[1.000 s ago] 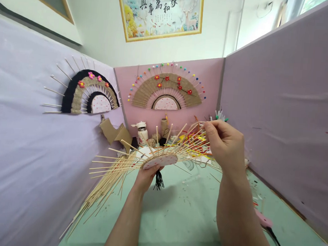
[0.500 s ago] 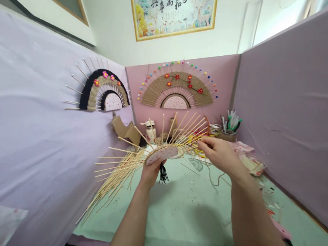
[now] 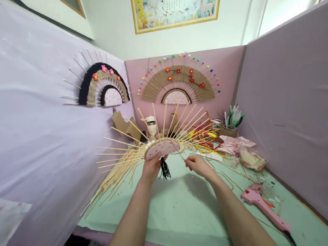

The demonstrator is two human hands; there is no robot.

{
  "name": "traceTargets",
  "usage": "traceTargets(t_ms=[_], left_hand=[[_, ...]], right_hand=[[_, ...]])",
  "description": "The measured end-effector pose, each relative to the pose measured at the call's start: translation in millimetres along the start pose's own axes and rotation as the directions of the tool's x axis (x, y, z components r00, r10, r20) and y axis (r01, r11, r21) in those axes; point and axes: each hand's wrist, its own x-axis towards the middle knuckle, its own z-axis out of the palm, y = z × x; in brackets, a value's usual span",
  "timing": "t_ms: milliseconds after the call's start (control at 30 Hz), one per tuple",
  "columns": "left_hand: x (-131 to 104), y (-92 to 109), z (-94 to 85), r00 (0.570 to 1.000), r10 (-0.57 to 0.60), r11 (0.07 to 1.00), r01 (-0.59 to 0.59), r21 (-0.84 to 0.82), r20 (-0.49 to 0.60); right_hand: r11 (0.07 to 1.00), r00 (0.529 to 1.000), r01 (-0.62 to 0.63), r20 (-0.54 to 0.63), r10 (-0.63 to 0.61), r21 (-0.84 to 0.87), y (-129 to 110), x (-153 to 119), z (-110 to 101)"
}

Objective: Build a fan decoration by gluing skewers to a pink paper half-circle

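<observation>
My left hand (image 3: 152, 168) grips the lower edge of a half-round fan base (image 3: 163, 148) covered in pink dotted cloth, thumb on its front. Thin wooden sticks (image 3: 122, 153) radiate from its curved edge, and a black tassel (image 3: 165, 170) hangs below, beside the hand. Twine runs along the curved rim. My right hand (image 3: 197, 165) is closed in a pinch to the right of the base, just below the right-hand sticks. A thin strand of twine (image 3: 182, 155) stretches from the base's right end to its fingertips.
A bundle of loose sticks (image 3: 112, 179) lies at the left. On the right are a pink glue gun (image 3: 267, 209), cloth scraps (image 3: 235, 143) and a pot of tools (image 3: 230, 129). Red and yellow strips (image 3: 205, 137) lie behind. Two finished fans (image 3: 180, 85) hang on the partitions.
My right hand has come down and left, from beside the right-hand sticks to below them. The left hand still holds the fan base. The view has shifted, showing the whole glue gun.
</observation>
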Motion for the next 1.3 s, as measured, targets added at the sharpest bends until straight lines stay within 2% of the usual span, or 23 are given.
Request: traceTargets(t_ms=[133,267,433,533,600,633,700,733,767,800,833,1000,1300], left_hand=[[2,-4,-3.3,1.000,-0.024,0.999,0.024,-0.028,-0.004],[3,-6,-4.9,0.999,-0.029,0.998,0.027,-0.059,-0.027],[5,-3,-5.5,0.999,-0.020,0.996,0.015,-0.086,-0.051],[5,-3,-5.1,0.999,-0.007,0.998,0.004,-0.060,-0.051],[5,-4,-4.2,0.999,-0.004,0.999,0.003,-0.035,-0.037],[4,-4,-3.5,1.000,-0.005,1.000,0.004,-0.020,-0.027],[2,-4,-1.3,1.000,-0.004,1.000,0.005,0.015,-0.007],[1,-4,0.1,1.000,-0.004,0.999,0.003,0.037,0.006],[0,-4,1.7,1.000,-0.002,0.998,0.000,0.060,0.021],[-1,-4,3.3,0.999,0.000,0.996,-0.004,0.087,0.036],[-3,-4,4.8,0.999,0.000,0.993,-0.006,0.115,0.052],[-7,-7,9.0,0.994,-0.037,0.970,0.011,0.243,0.103],[-10,-9,13.3,0.987,-0.013,0.940,-0.042,0.339,0.158]], right_hand=[[0.998,0.990,-0.047,-0.138,0.042,-0.034,5,3,-5],[0.995,0.951,-0.076,-0.303,0.054,-0.063,11,6,-10],[0.999,0.919,-0.002,-0.394,-0.019,-0.052,19,8,-8],[0.997,0.867,0.055,-0.494,-0.070,-0.044,18,8,-7],[0.990,0.797,0.130,-0.588,-0.138,-0.056,14,5,-6],[0.976,0.739,0.202,-0.642,-0.205,-0.080,11,3,-5],[0.907,0.579,0.381,-0.719,-0.385,-0.179,3,-3,-1],[0.854,0.493,0.459,-0.729,-0.475,-0.246,-1,-7,2],[0.801,0.427,0.514,-0.718,-0.551,-0.309,-5,-12,5],[0.758,0.391,0.544,-0.691,-0.608,-0.360,-9,-16,8],[0.724,0.374,0.563,-0.658,-0.654,-0.399,-13,-20,12],[0.637,0.374,0.618,-0.541,-0.753,-0.461,-23,-31,22],[0.644,0.391,0.626,-0.538,-0.747,-0.439,-23,-31,23]])
